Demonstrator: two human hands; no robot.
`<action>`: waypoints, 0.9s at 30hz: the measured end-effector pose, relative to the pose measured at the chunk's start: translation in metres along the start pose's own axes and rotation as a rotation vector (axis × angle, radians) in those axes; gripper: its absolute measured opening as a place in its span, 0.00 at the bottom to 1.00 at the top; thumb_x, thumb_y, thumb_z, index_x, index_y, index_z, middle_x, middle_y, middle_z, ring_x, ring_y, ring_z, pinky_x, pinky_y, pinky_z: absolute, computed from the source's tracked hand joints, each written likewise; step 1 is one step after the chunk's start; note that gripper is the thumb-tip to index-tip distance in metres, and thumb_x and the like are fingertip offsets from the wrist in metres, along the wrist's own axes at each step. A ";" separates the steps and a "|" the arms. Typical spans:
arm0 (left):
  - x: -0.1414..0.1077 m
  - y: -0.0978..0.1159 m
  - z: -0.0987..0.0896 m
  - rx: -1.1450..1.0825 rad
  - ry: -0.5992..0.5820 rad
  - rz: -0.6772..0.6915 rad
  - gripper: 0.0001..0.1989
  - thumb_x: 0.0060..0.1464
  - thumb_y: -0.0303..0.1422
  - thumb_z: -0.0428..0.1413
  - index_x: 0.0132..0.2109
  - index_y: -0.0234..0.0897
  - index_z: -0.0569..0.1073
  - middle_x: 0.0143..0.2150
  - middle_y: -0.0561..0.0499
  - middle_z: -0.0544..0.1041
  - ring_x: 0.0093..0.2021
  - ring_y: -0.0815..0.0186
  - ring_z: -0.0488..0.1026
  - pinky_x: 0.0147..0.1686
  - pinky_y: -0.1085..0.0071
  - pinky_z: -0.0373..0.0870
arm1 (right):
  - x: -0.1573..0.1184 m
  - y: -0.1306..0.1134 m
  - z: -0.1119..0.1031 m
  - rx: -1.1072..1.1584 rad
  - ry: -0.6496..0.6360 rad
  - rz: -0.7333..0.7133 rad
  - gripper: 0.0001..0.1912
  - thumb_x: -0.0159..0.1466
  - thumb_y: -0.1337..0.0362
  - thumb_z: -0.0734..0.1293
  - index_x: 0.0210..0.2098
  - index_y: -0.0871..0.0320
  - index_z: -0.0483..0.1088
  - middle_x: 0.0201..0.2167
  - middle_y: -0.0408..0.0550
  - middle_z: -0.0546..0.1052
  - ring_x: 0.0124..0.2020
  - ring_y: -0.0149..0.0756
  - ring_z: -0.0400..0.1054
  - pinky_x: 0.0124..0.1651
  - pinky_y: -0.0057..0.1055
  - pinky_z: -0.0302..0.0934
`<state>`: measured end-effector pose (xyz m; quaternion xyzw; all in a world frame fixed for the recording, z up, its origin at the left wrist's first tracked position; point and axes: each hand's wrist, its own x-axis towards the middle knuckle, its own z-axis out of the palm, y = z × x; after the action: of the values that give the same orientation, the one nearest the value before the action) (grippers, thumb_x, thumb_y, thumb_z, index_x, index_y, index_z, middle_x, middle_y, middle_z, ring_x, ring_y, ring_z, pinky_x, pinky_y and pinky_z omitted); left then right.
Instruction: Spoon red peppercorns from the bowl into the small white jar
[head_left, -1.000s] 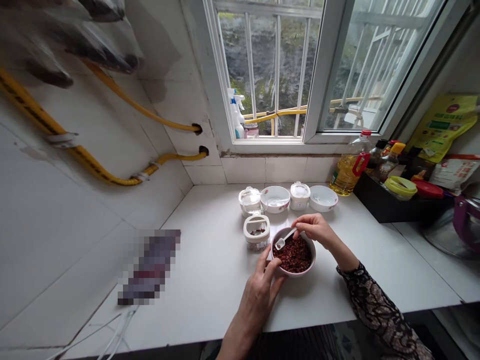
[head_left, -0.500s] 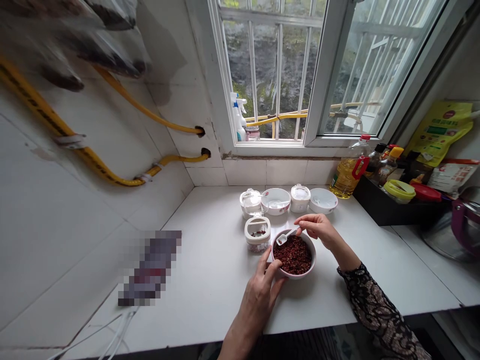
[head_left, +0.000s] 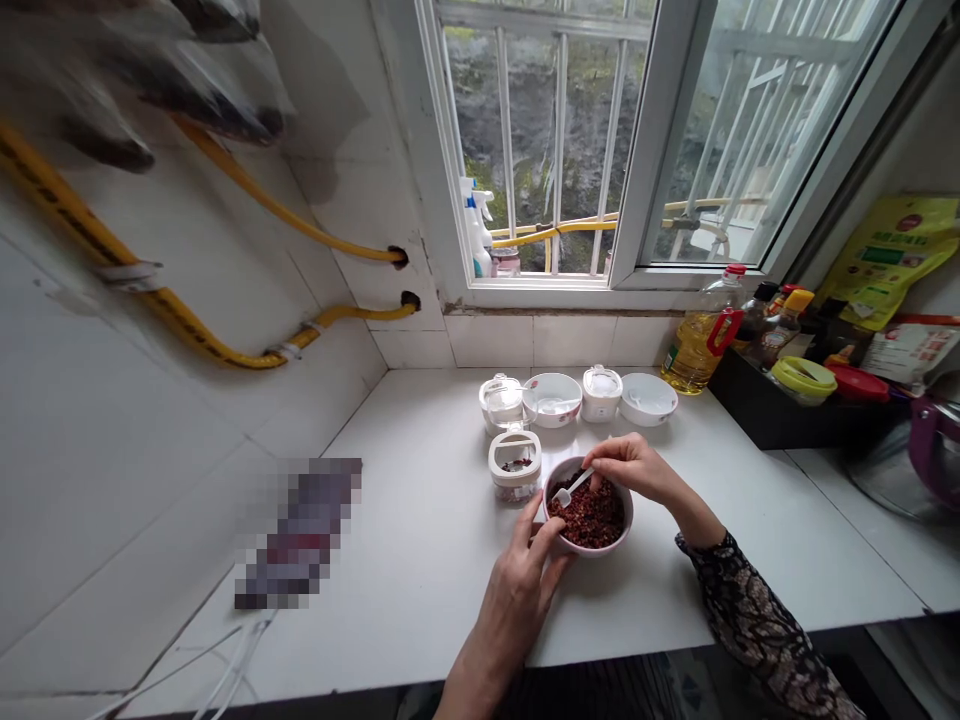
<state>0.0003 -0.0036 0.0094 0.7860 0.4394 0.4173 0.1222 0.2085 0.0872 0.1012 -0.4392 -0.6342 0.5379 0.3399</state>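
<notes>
**Right hand (head_left: 630,470) lowers white spoon (head_left: 574,487) into pink-rimmed bowl (head_left: 592,552)**
Fingers pinch the spoon handle, tip in reddish spice flakes (head_left: 592,518). Left hand (head_left: 517,590) half-closed, gripping bowl rim. Bowl sits on desk (head_left: 420,600), just beside lidded plastic jar (head_left: 514,465).

Honestly we can't make out that pixelated object (head_left: 298,533) at all, plus the smeared bags (head_left: 187,70) up top and the pot (head_left: 930,450) on the right get cut off by the frame.

I face a barred window (head_left: 637,150), upper centre, admitting daylight; yellow pipes (head_left: 187,318) cross the white tiled wall (head_left: 150,480) at left, above the white counter (head_left: 420,600).
</notes>
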 end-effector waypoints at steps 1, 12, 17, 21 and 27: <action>0.000 0.000 0.000 -0.004 -0.004 0.000 0.15 0.63 0.28 0.51 0.56 0.44 0.66 0.67 0.39 0.63 0.54 0.57 0.76 0.50 0.62 0.77 | 0.001 0.000 -0.002 0.026 -0.001 0.033 0.10 0.52 0.60 0.70 0.29 0.60 0.79 0.19 0.45 0.79 0.20 0.30 0.66 0.25 0.26 0.58; 0.000 0.001 0.000 -0.028 0.000 0.000 0.15 0.63 0.27 0.51 0.55 0.44 0.66 0.67 0.38 0.63 0.52 0.58 0.78 0.46 0.63 0.79 | 0.005 -0.006 -0.011 0.178 0.112 0.128 0.11 0.47 0.60 0.71 0.27 0.62 0.79 0.17 0.47 0.78 0.12 0.21 0.48 0.16 0.25 0.36; 0.001 0.000 0.001 -0.024 0.005 0.024 0.14 0.63 0.26 0.51 0.55 0.43 0.66 0.67 0.37 0.62 0.52 0.58 0.78 0.48 0.62 0.78 | 0.008 -0.005 -0.010 0.261 0.164 0.088 0.12 0.47 0.59 0.73 0.27 0.62 0.79 0.19 0.48 0.79 0.12 0.20 0.46 0.15 0.25 0.36; 0.002 -0.001 0.003 -0.009 0.020 0.040 0.15 0.62 0.26 0.52 0.55 0.42 0.66 0.66 0.35 0.63 0.53 0.56 0.77 0.48 0.60 0.78 | 0.010 -0.010 0.001 0.273 0.227 -0.042 0.14 0.50 0.56 0.73 0.30 0.61 0.79 0.21 0.49 0.80 0.13 0.21 0.49 0.15 0.24 0.42; 0.002 -0.001 0.003 -0.009 0.020 0.046 0.16 0.62 0.24 0.51 0.55 0.41 0.65 0.66 0.34 0.63 0.51 0.57 0.78 0.47 0.61 0.79 | 0.010 -0.012 0.034 -0.056 0.343 -0.396 0.12 0.64 0.57 0.66 0.38 0.58 0.77 0.28 0.49 0.82 0.18 0.29 0.66 0.22 0.27 0.60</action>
<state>0.0023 -0.0011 0.0079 0.7912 0.4205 0.4300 0.1113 0.1716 0.0831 0.1061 -0.4007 -0.6555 0.3609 0.5287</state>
